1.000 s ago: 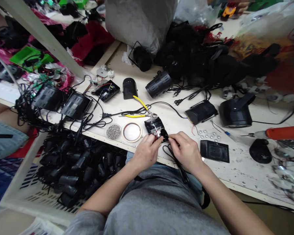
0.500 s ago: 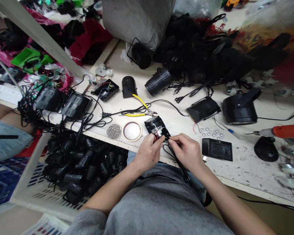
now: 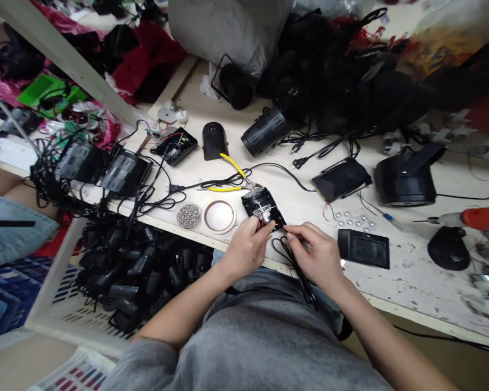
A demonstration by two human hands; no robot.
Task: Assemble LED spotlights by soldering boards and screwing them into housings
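A small black lamp housing (image 3: 261,207) with red wires lies open near the table's front edge. My left hand (image 3: 246,248) pinches the wires at its near end. My right hand (image 3: 315,252) is closed on a black cable (image 3: 294,266) that runs from the housing down over the edge onto my lap. Both hands meet just in front of the housing. Yellow-handled pliers (image 3: 231,179) lie right behind it.
A tape roll (image 3: 219,216) and a dish of screws (image 3: 188,215) sit left of the housing. A black cover plate (image 3: 363,248), clear lenses (image 3: 351,220), an orange-handled tool (image 3: 478,218) and black lamps (image 3: 407,179) lie right. A crate of black lamps (image 3: 134,271) stands below left.
The view has drifted slightly; both hands stay at the housing, with the fingers shifting a little on the wires and cable.
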